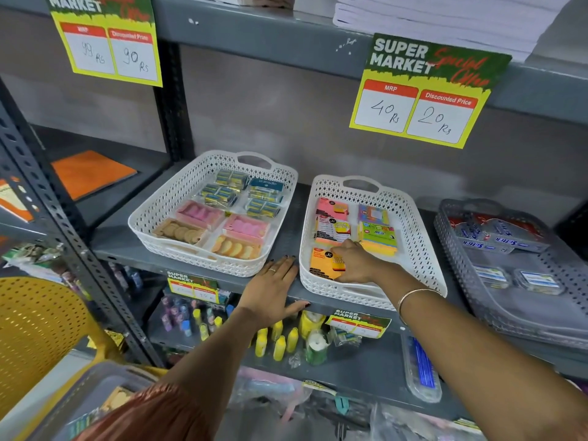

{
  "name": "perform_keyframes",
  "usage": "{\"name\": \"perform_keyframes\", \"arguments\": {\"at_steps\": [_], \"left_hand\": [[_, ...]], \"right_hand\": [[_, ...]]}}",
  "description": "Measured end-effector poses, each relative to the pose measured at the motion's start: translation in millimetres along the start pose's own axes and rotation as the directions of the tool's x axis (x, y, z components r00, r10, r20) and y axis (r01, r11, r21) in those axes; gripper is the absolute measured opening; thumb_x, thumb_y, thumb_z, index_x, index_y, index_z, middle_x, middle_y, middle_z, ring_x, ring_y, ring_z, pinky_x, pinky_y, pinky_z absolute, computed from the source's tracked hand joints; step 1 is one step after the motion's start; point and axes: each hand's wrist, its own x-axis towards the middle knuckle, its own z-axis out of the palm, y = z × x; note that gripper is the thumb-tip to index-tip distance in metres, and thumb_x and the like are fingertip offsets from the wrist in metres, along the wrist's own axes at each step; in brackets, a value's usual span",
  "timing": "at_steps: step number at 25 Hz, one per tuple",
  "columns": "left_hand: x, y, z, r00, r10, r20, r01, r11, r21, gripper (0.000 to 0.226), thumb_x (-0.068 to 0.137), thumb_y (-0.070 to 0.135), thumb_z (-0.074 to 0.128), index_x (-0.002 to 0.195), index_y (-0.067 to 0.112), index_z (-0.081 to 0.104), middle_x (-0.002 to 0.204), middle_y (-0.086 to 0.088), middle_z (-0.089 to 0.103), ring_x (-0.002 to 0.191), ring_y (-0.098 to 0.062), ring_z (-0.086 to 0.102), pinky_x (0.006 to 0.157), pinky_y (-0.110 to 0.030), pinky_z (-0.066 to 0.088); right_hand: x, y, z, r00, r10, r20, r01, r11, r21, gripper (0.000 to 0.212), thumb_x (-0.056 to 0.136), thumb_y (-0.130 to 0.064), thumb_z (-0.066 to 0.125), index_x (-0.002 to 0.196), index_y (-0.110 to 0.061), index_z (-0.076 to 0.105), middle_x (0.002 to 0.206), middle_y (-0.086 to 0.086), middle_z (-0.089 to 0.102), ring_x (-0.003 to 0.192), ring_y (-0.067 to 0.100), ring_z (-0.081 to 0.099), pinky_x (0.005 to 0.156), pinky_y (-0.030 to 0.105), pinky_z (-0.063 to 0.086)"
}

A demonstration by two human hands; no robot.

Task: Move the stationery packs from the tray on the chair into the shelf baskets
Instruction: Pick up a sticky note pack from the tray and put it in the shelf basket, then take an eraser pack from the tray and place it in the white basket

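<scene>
White lattice baskets sit side by side on our grey shelf (pixel 286 240). Our right hand (pixel 356 262) reaches into the right basket (pixel 420 237), fingers closed on an orange pack (pixel 321 264) lying in its near-left corner, at 7 o'clock within the basket. More sticky-note packs (pixel 377 232) fill it toward 12 o'clock. Our left hand (pixel 273 288) lies flat and open on the shelf edge, between the two baskets. The left basket (pixel 165 202) holds eraser packs (pixel 222 214). At 8 o'clock stands the yellow chair (pixel 41 326), with the tray (pixel 95 386) on it.
</scene>
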Motion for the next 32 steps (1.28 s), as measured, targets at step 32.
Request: {"name": "perform_keyframes", "arguments": {"at_steps": [32], "left_hand": [[-313.1,-100.6,58.3,0.649,-0.735,0.195,0.756,0.653,-0.054,0.080,0.092,0.063,0.022,0.133,-0.001,0.046,0.139,-0.020,0.045,0.127,-0.036,0.043,0.093,-0.049,0.044]], "right_hand": [[38.9,-325.9,111.3,0.429,-0.752,-0.499,0.793,0.579,-0.191,0.034,0.074,-0.013,0.053,0.107,-0.005,0.057,0.102,0.017,0.060,0.096,0.033,0.054,0.082,0.041,0.049]]}}
